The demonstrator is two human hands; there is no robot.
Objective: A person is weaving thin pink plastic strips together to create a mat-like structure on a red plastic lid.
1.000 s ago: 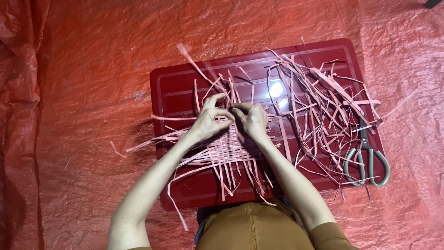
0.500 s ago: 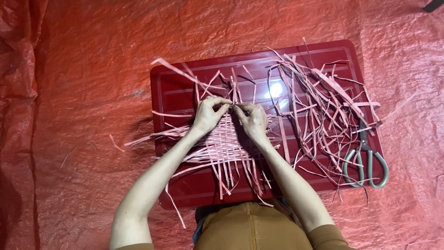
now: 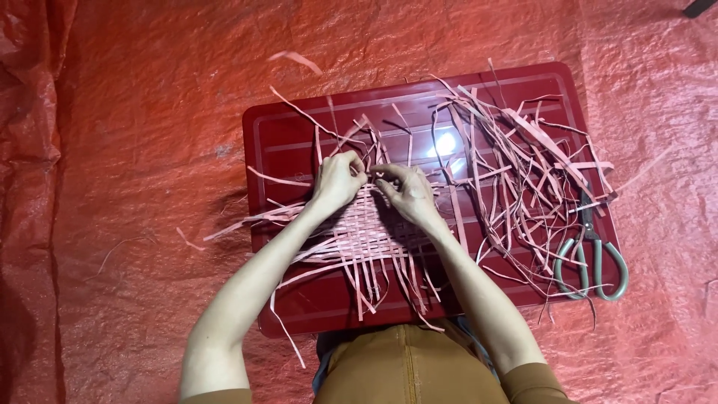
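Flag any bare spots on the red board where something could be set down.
Free: the board's left strip beside the left hand, and the near-left corner below the woven mat. Crowded: the right half under loose strips, scissors at the right edge, and the centre where the right hand works.

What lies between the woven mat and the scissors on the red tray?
In the head view, a loose tangle of pink strips lies on the red tray between the woven mat and the scissors.

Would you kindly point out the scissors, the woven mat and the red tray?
scissors [image 3: 591, 258], head view, on the grey handles.
woven mat [image 3: 363, 224], head view, on its plaited middle.
red tray [image 3: 284, 142], head view, on its bare left part.
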